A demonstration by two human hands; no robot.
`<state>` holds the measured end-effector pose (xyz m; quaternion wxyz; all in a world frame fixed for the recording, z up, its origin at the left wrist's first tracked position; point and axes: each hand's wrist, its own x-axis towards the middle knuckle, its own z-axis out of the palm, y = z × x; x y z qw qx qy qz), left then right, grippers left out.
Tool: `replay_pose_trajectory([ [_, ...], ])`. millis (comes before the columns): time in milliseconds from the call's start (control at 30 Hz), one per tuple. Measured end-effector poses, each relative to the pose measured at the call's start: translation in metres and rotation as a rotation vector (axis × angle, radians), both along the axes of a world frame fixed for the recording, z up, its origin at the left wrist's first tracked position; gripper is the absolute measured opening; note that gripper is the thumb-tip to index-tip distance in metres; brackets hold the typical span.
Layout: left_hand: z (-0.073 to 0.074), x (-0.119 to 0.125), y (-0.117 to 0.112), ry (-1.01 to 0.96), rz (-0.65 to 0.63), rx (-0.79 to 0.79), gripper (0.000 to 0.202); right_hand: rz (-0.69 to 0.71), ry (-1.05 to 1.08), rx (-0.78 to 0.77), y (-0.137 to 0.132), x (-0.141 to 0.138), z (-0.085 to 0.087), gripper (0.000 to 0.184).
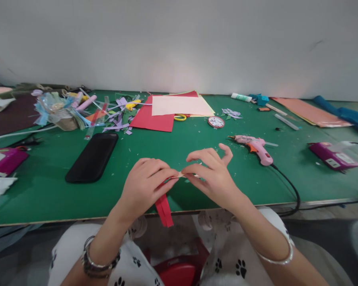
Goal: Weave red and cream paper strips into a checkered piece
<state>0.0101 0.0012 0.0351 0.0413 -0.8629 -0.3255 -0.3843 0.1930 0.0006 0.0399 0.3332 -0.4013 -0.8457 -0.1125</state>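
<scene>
Near the table's front edge, my left hand [149,182] and my right hand [213,174] meet fingertip to fingertip. Between them they pinch a thin, pale strip [180,174], which looks like paper; most of it is hidden by the fingers. Red paper strips [164,210] hang down from under my left hand past the table edge. My right thumb and index finger are closed on the pale strip, while its other fingers are raised and curled. To the right of that hand lies a pink hot glue gun [255,147], its nozzle pointing left.
A black phone [92,157] lies at left, near a purple power strip [4,163]. Red paper [155,121], a pale pink sheet [179,106] and paper scraps [119,115] are farther back. Another purple power strip [332,155] and the glue gun's cord [289,186] are at right.
</scene>
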Motion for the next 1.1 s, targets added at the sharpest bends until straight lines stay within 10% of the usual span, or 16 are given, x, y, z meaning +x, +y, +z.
replay_pose_trajectory([
  [1100, 0.0003, 0.0002, -0.0009, 0.013, 0.001, 0.066, 0.01, -0.019, 0.005, -0.036, 0.0007, 0.0034, 0.0019, 0.019],
])
